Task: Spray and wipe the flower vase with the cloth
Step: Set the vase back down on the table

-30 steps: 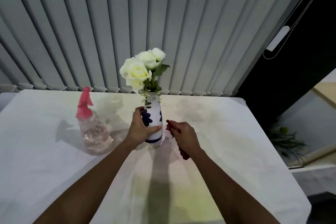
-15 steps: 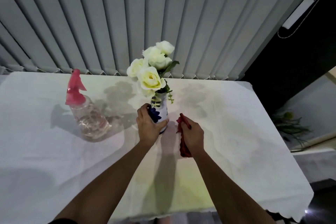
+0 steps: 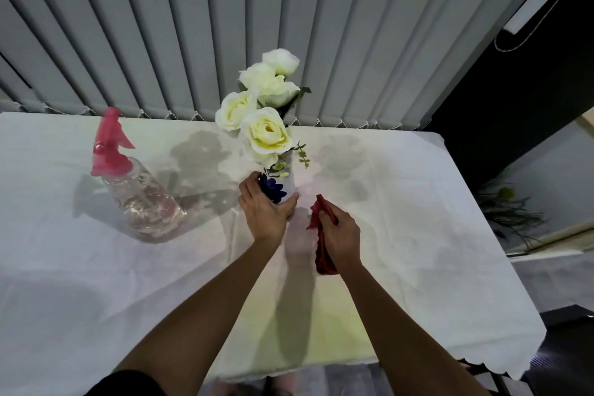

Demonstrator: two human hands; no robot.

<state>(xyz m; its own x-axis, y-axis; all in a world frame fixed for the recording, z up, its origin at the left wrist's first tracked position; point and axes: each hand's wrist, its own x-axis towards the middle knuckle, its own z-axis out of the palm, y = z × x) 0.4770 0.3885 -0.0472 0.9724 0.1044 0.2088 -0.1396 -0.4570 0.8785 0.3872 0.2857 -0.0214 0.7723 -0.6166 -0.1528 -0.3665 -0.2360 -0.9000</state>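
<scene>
A white vase [image 3: 283, 185] with dark blue flower prints stands upright near the middle of the table, holding several cream roses [image 3: 266, 106]. My left hand [image 3: 265, 212] wraps around the vase's lower body from the left and front, hiding its base. Just to the right, my right hand [image 3: 340, 235] grips a crumpled dark red cloth [image 3: 321, 228], a short gap away from the vase. A clear spray bottle [image 3: 144, 199] with a pink trigger head stands to the left, apart from both hands.
A white cloth covers the table [image 3: 418, 251], whose right and near edges show. Grey vertical blinds [image 3: 193, 26] hang close behind the table. Beyond the right edge lie some green plant stems [image 3: 508, 212] on a lower surface.
The view has tipped downward and closer over the table. My left hand stays around the vase and my right hand keeps the red cloth beside it, slightly farther from the vase.
</scene>
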